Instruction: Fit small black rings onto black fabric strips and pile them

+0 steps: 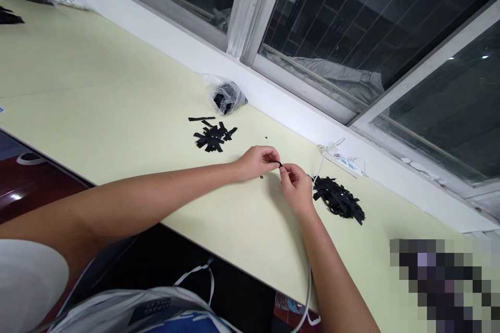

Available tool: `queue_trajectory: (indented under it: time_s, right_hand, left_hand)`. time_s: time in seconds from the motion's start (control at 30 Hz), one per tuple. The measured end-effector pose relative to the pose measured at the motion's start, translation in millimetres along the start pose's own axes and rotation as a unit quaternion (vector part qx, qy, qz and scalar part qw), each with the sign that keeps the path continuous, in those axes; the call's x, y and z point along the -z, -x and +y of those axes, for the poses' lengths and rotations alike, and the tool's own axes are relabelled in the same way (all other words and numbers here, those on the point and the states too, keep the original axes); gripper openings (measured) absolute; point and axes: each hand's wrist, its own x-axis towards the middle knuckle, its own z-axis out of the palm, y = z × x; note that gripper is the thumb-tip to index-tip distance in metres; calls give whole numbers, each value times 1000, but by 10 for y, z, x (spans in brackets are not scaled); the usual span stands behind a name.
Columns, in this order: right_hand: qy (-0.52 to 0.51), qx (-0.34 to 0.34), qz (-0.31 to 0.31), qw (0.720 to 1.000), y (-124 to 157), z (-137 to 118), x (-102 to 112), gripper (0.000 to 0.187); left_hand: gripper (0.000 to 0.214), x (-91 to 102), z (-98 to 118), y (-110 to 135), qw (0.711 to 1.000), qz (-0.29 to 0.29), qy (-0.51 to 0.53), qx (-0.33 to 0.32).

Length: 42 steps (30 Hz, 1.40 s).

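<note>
My left hand [255,161] and my right hand [296,187] meet over the pale yellow table [97,93]. Both pinch a small black strip [278,164] held between their fingertips. A pile of black strips [213,136] lies just beyond my left hand. A larger heap of black strips [339,199] sits to the right of my right hand. A tiny black piece [261,177] rests on the table under my left hand.
A clear plastic bag with black parts [225,95] lies near the window sill. A white power strip [344,162] with its cable sits by the wall. A white plastic bag [148,309] is at my lap below the table edge.
</note>
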Motion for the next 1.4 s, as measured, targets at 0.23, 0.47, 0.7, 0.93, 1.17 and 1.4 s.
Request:
queue_trajectory:
  time_s: [0.23, 0.47, 0.7, 0.93, 1.17, 1.4]
  right_hand:
    - [102, 171, 99, 975, -4, -54, 55, 21]
    - [181, 258, 166, 934, -9, -49, 101, 18]
    - [233, 289, 182, 911, 2, -93, 146, 18]
    - [235, 321, 212, 893, 7, -127, 176, 18]
    - [213, 310, 192, 906, 20, -117, 165, 18]
    - [225, 307, 191, 905, 19, -142, 156, 15]
  left_hand:
    - [7, 98, 122, 26, 978, 9, -121, -172]
    - [19, 148, 226, 29, 934, 2, -209, -289]
    - [23, 178, 272, 10, 912, -25, -261, -317]
    - [24, 189, 325, 23, 893, -39, -307, -326]
    - [22, 181, 358, 30, 902, -22, -289, -321]
    - [20, 177, 352, 40, 876, -28, -347, -334]
